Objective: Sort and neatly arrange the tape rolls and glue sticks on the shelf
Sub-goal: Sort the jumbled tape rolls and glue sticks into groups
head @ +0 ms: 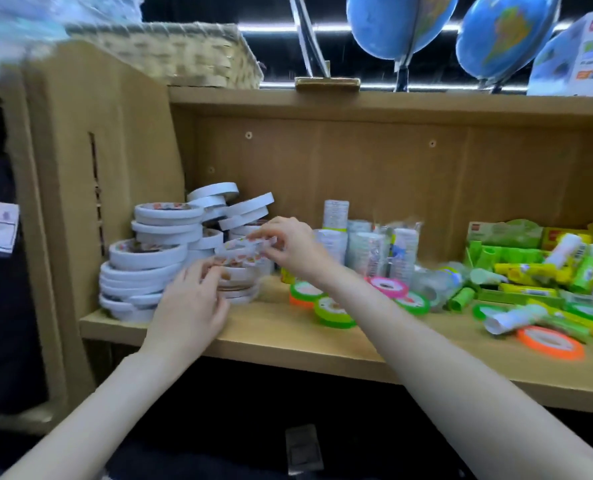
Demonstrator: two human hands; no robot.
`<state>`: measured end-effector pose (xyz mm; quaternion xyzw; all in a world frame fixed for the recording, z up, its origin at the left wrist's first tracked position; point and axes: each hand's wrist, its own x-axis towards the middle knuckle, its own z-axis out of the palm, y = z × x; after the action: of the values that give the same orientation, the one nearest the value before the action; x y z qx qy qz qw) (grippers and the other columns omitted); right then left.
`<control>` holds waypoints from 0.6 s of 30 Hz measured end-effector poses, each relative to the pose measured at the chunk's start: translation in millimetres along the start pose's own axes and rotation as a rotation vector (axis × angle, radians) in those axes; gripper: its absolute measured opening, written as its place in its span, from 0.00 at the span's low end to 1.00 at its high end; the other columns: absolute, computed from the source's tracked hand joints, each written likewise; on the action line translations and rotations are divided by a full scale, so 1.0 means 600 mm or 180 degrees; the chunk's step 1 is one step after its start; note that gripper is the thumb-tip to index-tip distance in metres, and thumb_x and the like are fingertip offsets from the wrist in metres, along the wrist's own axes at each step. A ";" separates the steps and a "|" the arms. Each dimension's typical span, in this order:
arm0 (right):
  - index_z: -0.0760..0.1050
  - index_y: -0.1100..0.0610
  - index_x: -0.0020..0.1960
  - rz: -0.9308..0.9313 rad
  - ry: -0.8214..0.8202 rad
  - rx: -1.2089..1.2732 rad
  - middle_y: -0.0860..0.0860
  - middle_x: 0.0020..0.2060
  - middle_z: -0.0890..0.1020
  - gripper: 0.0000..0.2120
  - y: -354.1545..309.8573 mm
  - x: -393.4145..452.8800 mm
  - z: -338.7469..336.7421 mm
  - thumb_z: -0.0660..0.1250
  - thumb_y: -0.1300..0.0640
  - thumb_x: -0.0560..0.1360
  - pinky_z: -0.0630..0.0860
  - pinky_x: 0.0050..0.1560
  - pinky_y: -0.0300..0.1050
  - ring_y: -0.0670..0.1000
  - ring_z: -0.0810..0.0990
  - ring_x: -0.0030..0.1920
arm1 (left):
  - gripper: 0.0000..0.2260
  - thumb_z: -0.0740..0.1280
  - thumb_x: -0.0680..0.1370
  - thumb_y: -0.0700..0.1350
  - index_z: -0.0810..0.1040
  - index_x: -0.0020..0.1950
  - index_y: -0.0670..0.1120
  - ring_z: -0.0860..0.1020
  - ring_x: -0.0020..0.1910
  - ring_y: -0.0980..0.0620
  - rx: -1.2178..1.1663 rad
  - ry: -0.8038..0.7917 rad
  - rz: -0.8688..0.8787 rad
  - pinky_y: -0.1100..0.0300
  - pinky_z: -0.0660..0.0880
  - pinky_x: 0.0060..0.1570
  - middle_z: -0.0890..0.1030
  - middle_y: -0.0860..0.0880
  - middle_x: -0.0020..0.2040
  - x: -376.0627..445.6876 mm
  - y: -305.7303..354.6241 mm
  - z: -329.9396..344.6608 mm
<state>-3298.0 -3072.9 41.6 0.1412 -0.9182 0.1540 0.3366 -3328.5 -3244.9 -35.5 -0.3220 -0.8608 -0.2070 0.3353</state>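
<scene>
Several white tape rolls (146, 258) are stacked at the left end of the wooden shelf (288, 337). My right hand (288, 244) pinches a white tape roll (250, 244) over a shorter stack in the middle. My left hand (191, 303) has its fingers curled on the side of that shorter stack (239, 282). Green, pink and orange tape rolls (333, 308) lie flat on the shelf to the right. Green and yellow glue sticks (530, 268) lie jumbled at the far right. White upright glue sticks (367, 247) stand behind my right forearm.
A green box (502, 233) and a yellow box stand behind the glue sticks. A woven basket (184, 53), two blue globes (402, 26) and a carton sit on top of the shelf unit. A cardboard-coloured side panel (115, 168) closes the left.
</scene>
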 end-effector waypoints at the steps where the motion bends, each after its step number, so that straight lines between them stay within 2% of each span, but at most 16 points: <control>1: 0.79 0.60 0.58 0.0002 -0.0132 -0.0184 0.58 0.56 0.79 0.13 -0.002 0.005 0.009 0.67 0.63 0.74 0.63 0.55 0.41 0.57 0.75 0.55 | 0.16 0.56 0.69 0.47 0.77 0.49 0.41 0.78 0.48 0.39 -0.0110 0.0031 -0.0010 0.47 0.76 0.44 0.77 0.42 0.51 -0.002 -0.005 0.000; 3: 0.79 0.61 0.56 0.0071 -0.0103 -0.0156 0.58 0.57 0.79 0.12 -0.001 0.003 0.007 0.67 0.65 0.73 0.65 0.59 0.41 0.57 0.75 0.56 | 0.12 0.62 0.69 0.42 0.77 0.50 0.40 0.78 0.48 0.40 -0.0209 0.0184 -0.0002 0.47 0.75 0.45 0.77 0.42 0.51 -0.005 -0.004 -0.001; 5: 0.81 0.62 0.53 0.0120 0.0070 -0.0055 0.59 0.53 0.80 0.11 0.009 -0.016 -0.018 0.67 0.67 0.72 0.70 0.58 0.51 0.58 0.76 0.54 | 0.09 0.66 0.70 0.36 0.78 0.50 0.41 0.77 0.49 0.40 -0.0349 0.0364 0.0064 0.47 0.74 0.47 0.77 0.42 0.51 -0.003 0.006 0.001; 6: 0.81 0.61 0.52 0.0156 0.0103 -0.0090 0.58 0.52 0.80 0.10 0.018 -0.030 -0.038 0.66 0.67 0.72 0.72 0.57 0.52 0.58 0.76 0.54 | 0.09 0.67 0.70 0.35 0.77 0.50 0.41 0.77 0.50 0.41 -0.0433 0.0428 0.0108 0.47 0.73 0.48 0.77 0.42 0.51 0.000 0.015 0.002; 8: 0.81 0.59 0.50 0.0344 0.0130 -0.0170 0.56 0.52 0.80 0.08 0.042 -0.069 -0.085 0.66 0.65 0.73 0.73 0.54 0.47 0.55 0.76 0.54 | 0.09 0.62 0.72 0.40 0.77 0.50 0.42 0.77 0.51 0.41 -0.0584 0.0514 0.0257 0.47 0.74 0.49 0.77 0.43 0.51 0.008 0.041 0.004; 10: 0.82 0.57 0.48 0.0626 0.0342 -0.0166 0.54 0.49 0.81 0.08 0.070 -0.114 -0.138 0.65 0.64 0.74 0.73 0.49 0.38 0.52 0.77 0.50 | 0.14 0.55 0.71 0.45 0.77 0.49 0.42 0.77 0.51 0.42 -0.0740 0.0493 0.0388 0.47 0.75 0.49 0.76 0.43 0.51 0.018 0.074 0.009; 11: 0.82 0.57 0.47 0.0771 0.0469 -0.0147 0.54 0.47 0.82 0.08 0.085 -0.136 -0.162 0.65 0.65 0.73 0.72 0.46 0.35 0.50 0.77 0.47 | 0.16 0.54 0.71 0.46 0.77 0.50 0.42 0.76 0.51 0.42 -0.0811 0.0442 0.0436 0.47 0.75 0.50 0.76 0.43 0.51 0.023 0.092 0.016; 12: 0.82 0.56 0.45 0.0909 0.0548 -0.0161 0.54 0.45 0.82 0.08 0.099 -0.155 -0.184 0.66 0.65 0.73 0.71 0.44 0.36 0.50 0.77 0.44 | 0.17 0.53 0.71 0.47 0.77 0.50 0.42 0.76 0.50 0.42 -0.0851 0.0377 0.0462 0.48 0.74 0.49 0.77 0.44 0.50 0.027 0.110 0.023; 14: 0.82 0.55 0.44 0.1176 0.0484 -0.0279 0.55 0.41 0.83 0.08 0.127 -0.183 -0.212 0.66 0.65 0.73 0.72 0.45 0.42 0.50 0.78 0.41 | 0.18 0.54 0.72 0.49 0.77 0.53 0.42 0.76 0.51 0.42 -0.0815 0.0072 0.0491 0.49 0.73 0.51 0.76 0.44 0.51 0.036 0.138 0.038; 16: 0.82 0.57 0.46 0.1298 0.0297 -0.0313 0.55 0.42 0.84 0.07 0.144 -0.188 -0.227 0.66 0.64 0.74 0.74 0.49 0.46 0.51 0.81 0.43 | 0.14 0.58 0.77 0.48 0.75 0.58 0.43 0.73 0.58 0.45 -0.0798 -0.0278 0.0353 0.51 0.69 0.56 0.75 0.46 0.57 0.045 0.147 0.046; 18: 0.81 0.58 0.50 0.1212 0.0135 -0.0255 0.53 0.45 0.84 0.06 0.147 -0.168 -0.226 0.67 0.62 0.74 0.75 0.53 0.48 0.50 0.81 0.46 | 0.12 0.61 0.78 0.45 0.74 0.60 0.45 0.70 0.61 0.48 -0.0849 -0.0387 0.0257 0.56 0.65 0.58 0.73 0.48 0.60 0.051 0.139 0.045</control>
<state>-3178.0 -2925.4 56.7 -0.0517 -0.9264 0.1812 0.3260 -3299.9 -3157.8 -20.9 -0.4100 -0.8308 -0.2859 0.2448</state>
